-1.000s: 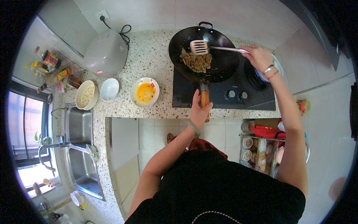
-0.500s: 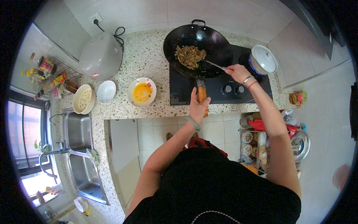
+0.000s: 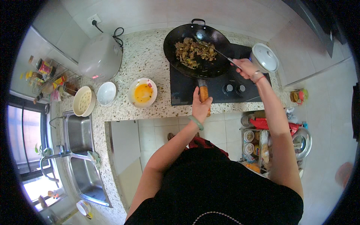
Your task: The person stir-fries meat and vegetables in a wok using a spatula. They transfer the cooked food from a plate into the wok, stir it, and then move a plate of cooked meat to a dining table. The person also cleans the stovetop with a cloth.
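Observation:
A black wok (image 3: 217,41) stands on the dark cooktop (image 3: 195,93), with brown chopped food (image 3: 191,50) spread across its left and middle. My left hand (image 3: 201,105) is closed around the wok's wooden handle (image 3: 203,92), near the counter's front edge. In my right hand (image 3: 244,68), to the right of the wok, is the handle of a long metal spatula (image 3: 223,55). Its shaft slants left into the food, and its far end is partly hidden there. A bowl of beaten egg (image 3: 143,93) rests on the counter left of my left hand.
A white lidded pot (image 3: 265,58) sits on the right burner. On the left are a white bowl (image 3: 107,93), a cream strainer bowl (image 3: 84,101), a rice cooker (image 3: 100,56) and a double sink (image 3: 78,131). A loaded rack (image 3: 258,146) stands below the counter at right.
My right hand has moved right and slightly up with the spatula, whose far end now lies deeper in the wok. The food is spread wider to the right. My left hand stays on the handle.

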The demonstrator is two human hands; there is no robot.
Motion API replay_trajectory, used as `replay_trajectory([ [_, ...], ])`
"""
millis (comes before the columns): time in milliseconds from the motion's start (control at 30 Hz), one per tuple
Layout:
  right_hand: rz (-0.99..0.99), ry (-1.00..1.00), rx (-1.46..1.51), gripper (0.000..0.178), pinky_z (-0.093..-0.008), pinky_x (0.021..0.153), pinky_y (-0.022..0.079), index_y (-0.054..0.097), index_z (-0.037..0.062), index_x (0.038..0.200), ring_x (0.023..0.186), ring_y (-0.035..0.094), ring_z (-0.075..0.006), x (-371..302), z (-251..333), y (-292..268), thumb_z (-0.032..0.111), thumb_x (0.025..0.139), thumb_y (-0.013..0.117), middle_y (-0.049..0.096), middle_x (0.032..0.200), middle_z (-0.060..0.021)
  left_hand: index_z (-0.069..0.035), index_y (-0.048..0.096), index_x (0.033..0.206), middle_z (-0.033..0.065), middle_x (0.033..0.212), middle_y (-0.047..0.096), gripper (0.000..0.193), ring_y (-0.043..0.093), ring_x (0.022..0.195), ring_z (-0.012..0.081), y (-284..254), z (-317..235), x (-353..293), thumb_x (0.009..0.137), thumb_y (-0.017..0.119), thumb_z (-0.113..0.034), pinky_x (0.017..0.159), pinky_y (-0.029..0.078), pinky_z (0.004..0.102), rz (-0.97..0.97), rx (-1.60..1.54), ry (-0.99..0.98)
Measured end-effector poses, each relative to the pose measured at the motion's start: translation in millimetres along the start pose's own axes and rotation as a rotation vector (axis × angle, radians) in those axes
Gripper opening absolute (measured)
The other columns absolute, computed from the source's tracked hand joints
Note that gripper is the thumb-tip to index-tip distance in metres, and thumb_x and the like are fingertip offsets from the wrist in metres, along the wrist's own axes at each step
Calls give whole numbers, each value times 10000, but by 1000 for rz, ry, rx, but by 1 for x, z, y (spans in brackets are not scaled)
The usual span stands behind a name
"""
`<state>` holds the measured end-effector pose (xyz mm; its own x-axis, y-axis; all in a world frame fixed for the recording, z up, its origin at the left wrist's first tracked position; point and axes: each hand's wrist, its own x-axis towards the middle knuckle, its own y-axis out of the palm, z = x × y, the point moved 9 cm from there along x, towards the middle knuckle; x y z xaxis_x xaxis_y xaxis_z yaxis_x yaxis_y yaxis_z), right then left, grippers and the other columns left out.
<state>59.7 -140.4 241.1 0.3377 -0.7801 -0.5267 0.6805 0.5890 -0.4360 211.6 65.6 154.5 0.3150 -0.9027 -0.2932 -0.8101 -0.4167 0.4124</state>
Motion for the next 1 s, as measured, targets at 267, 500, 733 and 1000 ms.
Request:
replay_trajectory([
  [267,-227,-284,-813,315,-427,790,485,664,128,1003,900,603,-361,-30,30,44,362,886,489,633,956,-181,-75,137,1427,102,1135,513,791,556,887,140,-10,7,3,819,643,-90,662,509,255,-47,-6,54],
  [500,-371,-277,-1061,257,-408,750,493,683,163,989,845,627,-320,-101,91,-29,327,809,601,657,911,-145,-94,153,1425,85,1155,510,778,550,896,141,-3,1,-2,822,644,-105,680,507,261,-44,4,7],
  [733,-242,-171,-1208,227,-362,624,505,706,109,874,654,642,-238,-99,147,-50,300,780,625,666,755,-120,-106,175,1421,75,1125,521,764,543,901,136,-3,2,-1,821,648,-111,682,504,257,-37,-34,1],
  [1000,-88,72,-1201,165,-239,327,306,684,55,787,394,483,-71,-81,175,-68,209,743,645,579,528,-46,-83,165,1421,82,1114,499,788,535,899,137,-2,5,-1,809,661,-103,699,486,257,-25,-52,-11],
])
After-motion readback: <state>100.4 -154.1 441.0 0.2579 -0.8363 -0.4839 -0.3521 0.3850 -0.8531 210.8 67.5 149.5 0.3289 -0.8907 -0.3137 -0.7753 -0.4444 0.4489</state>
